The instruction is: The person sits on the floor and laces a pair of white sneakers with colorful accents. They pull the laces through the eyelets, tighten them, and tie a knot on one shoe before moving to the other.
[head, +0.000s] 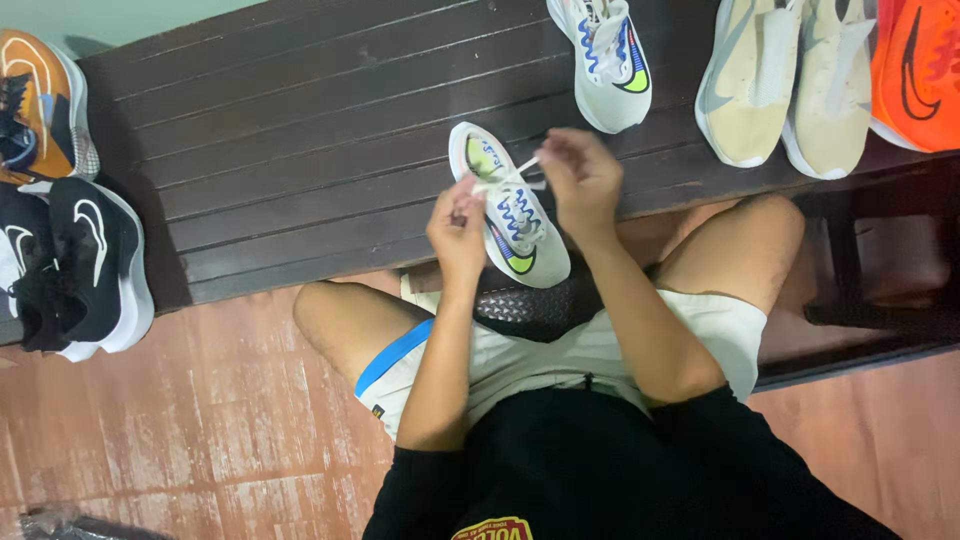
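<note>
— Pulling the laces [528, 166] tight on that white shoe [508, 205] at the bench [300, 150] edge?

— Yes; left hand [457, 225] and right hand [580, 175] each pinch a lace end, fingers clamped. I judge the knot not yet made.

— Any labels?

— None legible. Its mate [608, 60] sits farther back; beige pair [790, 80], orange shoe [920, 70] right, black shoe [85, 265] left.

White running shoe [512, 215] with blue wavy laces and yellow-green accents, frame centre, on dark bench edge, white lace ends [522, 170] pulled up.
</note>
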